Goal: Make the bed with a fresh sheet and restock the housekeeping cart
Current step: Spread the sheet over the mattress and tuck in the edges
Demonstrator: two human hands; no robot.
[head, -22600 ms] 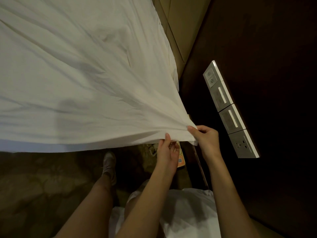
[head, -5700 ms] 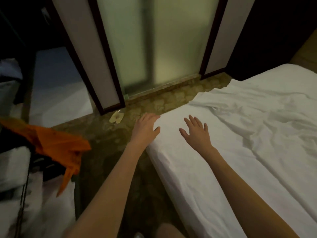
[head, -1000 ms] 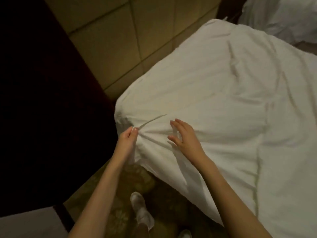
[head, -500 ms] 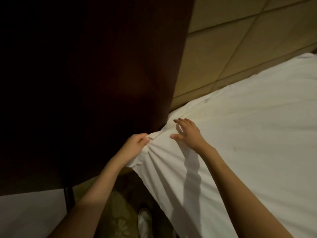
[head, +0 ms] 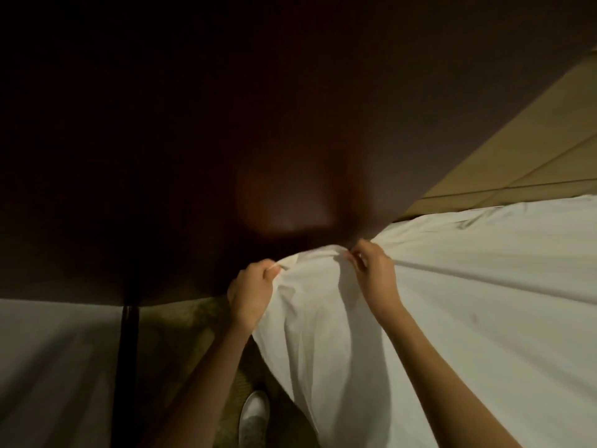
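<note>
At the far left, low in the view, lies a pale flat surface (head: pixel 55 367) whose nature I cannot tell, bounded by a dark wooden post (head: pixel 129 350) that rises to a broad, dark wooden panel (head: pixel 193 124) filling most of the upper view. Beyond the post is patterned carpet (head: pixel 184 324), and lower down a white shoe (head: pixel 255 415) stands on it. Just right of that, the left hand (head: pixel 250 291) has its fingers (head: pixel 266 273) curled tight, pinching a bunched edge of the fresh white sheet (head: pixel 468 302) at the corner of the bed. The corner sits close against the dark panel. Next to it, the right hand (head: pixel 374 270) pinches the same gathered fold from the other side, its fingers bent over the cloth, so the corner is stretched between both hands. From there the sheet spreads rightward over the mattress and hangs down the bed's side toward the floor, with long creases fanning out from the grip. A tan padded headboard (head: pixel 517 150) rises behind it at the upper right. The sheet looks light, thin and limp; it should bunch and slip easily, so holding it near the corner hem, with cloth gathered rather than a single layer, seems the surest way to pull it taut and tuck it under.
</note>
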